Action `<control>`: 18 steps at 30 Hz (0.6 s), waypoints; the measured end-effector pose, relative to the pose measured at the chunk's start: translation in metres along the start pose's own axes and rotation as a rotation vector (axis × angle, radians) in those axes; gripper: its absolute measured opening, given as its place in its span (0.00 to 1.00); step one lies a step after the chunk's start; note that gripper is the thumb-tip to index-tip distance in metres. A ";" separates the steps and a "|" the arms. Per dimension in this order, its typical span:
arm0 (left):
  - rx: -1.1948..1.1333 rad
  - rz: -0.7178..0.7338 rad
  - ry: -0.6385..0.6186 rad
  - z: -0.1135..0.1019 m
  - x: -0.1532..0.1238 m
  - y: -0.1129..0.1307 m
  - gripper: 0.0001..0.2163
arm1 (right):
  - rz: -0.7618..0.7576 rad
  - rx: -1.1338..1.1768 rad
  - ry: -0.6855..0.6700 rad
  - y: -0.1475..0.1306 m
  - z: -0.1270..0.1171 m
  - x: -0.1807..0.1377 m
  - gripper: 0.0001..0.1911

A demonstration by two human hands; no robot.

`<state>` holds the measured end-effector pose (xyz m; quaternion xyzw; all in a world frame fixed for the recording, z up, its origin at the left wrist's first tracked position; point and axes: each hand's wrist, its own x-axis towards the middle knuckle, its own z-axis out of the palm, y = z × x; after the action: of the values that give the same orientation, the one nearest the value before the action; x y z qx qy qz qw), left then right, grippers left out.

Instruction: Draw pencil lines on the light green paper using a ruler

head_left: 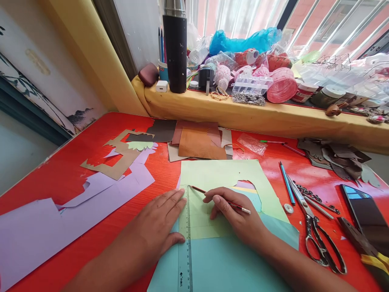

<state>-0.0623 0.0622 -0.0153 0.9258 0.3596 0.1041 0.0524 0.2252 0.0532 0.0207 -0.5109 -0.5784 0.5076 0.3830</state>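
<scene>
Ruler (184, 263): lies near-to-far across green sheet (212, 170) and blue sheet (234, 263) on worktop (165, 174). Left hand (161, 219): fingers extended, unclenched, resting on ruler's left side, likely to prevent slip. Right hand (240, 211): fingers pinch pencil (197, 189), point beside ruler's right edge, far end; low slant apparently keeps graduations visible. Scissors (309, 215): right, apart from sheets, presumably leaving ruler area unobstructed.
</scene>
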 end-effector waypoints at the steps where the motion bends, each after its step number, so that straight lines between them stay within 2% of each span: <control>1: -0.005 -0.006 0.002 -0.001 0.000 0.000 0.32 | 0.001 -0.006 -0.001 0.000 0.000 0.000 0.18; 8: -0.029 0.025 -0.034 -0.009 0.001 -0.005 0.31 | 0.007 -0.038 -0.009 -0.004 0.000 0.000 0.19; 18: 0.000 0.006 -0.027 -0.004 -0.001 -0.003 0.31 | -0.014 -0.049 -0.005 -0.003 0.000 0.001 0.18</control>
<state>-0.0657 0.0637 -0.0120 0.9282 0.3561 0.0920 0.0569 0.2241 0.0538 0.0239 -0.5150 -0.5950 0.4920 0.3725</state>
